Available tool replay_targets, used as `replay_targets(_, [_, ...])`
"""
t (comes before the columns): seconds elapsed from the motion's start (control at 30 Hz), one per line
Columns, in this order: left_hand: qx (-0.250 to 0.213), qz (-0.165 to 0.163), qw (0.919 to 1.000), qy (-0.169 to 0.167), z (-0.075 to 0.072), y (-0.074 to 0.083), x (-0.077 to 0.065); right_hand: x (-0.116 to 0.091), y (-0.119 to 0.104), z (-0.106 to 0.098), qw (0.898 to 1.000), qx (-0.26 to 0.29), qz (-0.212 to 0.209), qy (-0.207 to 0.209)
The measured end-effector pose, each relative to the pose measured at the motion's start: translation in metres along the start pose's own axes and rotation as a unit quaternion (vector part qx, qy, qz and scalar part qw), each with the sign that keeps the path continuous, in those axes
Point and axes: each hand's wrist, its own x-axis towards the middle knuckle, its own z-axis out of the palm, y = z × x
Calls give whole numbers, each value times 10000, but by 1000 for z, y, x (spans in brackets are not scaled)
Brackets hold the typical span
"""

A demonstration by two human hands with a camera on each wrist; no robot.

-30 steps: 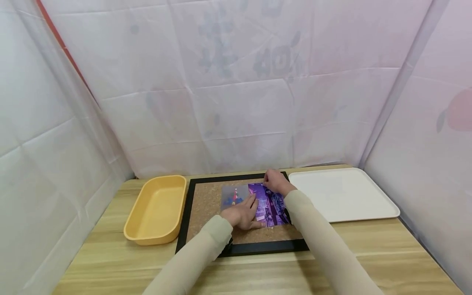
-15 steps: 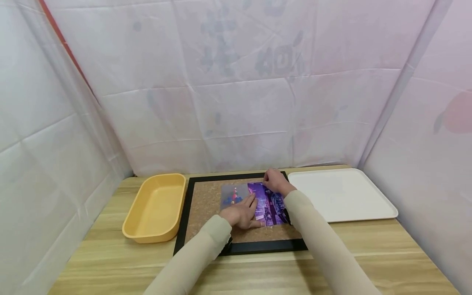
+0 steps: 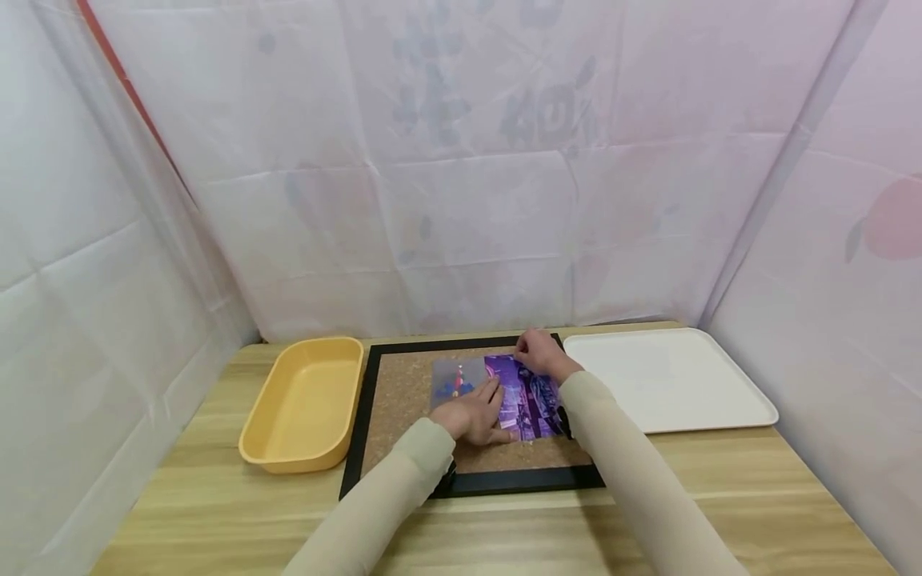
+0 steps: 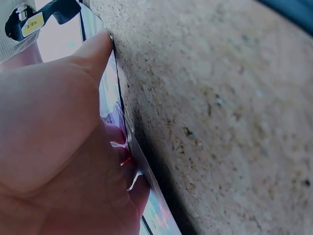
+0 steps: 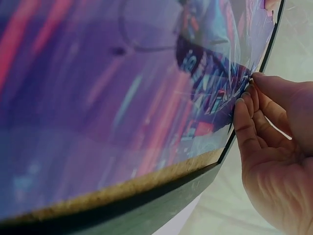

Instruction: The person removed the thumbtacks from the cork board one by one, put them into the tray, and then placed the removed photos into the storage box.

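Note:
On a black-framed cork board point(image 3: 403, 392) lies a glossy purple picture sheet point(image 3: 520, 400); beside it is a grey picture sheet point(image 3: 445, 376) with a red and blue design. My left hand point(image 3: 475, 416) rests spread over the purple sheet's left part, thumb along its lower edge; the left wrist view shows its palm point(image 4: 54, 132) and the sheet lifting slightly off the cork. At the purple sheet's top edge, my right hand point(image 3: 539, 354) pinches a tiny dark, gold-glinting pin point(image 5: 251, 80) between thumb and fingertips. The fingers hide most of the pin.
Left of the board stands a yellow plastic basin point(image 3: 306, 404). A white tray point(image 3: 670, 380) lies to the right. The wooden table point(image 3: 504, 532) is bounded by white cloth walls point(image 3: 461, 224) at the back and sides.
Both hands stay almost where they were on the purple sheet. The head view shifts only slightly.

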Motion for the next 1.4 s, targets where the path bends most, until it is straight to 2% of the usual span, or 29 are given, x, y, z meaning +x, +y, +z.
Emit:
replay_targets(0.23, [13, -17, 10000, 34, 2, 1, 1, -3, 2, 0, 9999, 129, 91, -43])
replay_targets(0.63, [143, -6, 9999, 72, 2, 2, -2, -6, 4, 0, 9992, 383, -70, 100])
replay_targets(1.1, [92, -132, 9999, -50, 0, 3, -3, -8, 2, -4, 9987, 509, -48, 83])
replay_targets(1.4, [6, -66, 10000, -66, -1, 3, -3, -9, 3, -3, 9986, 506, 165, 26])
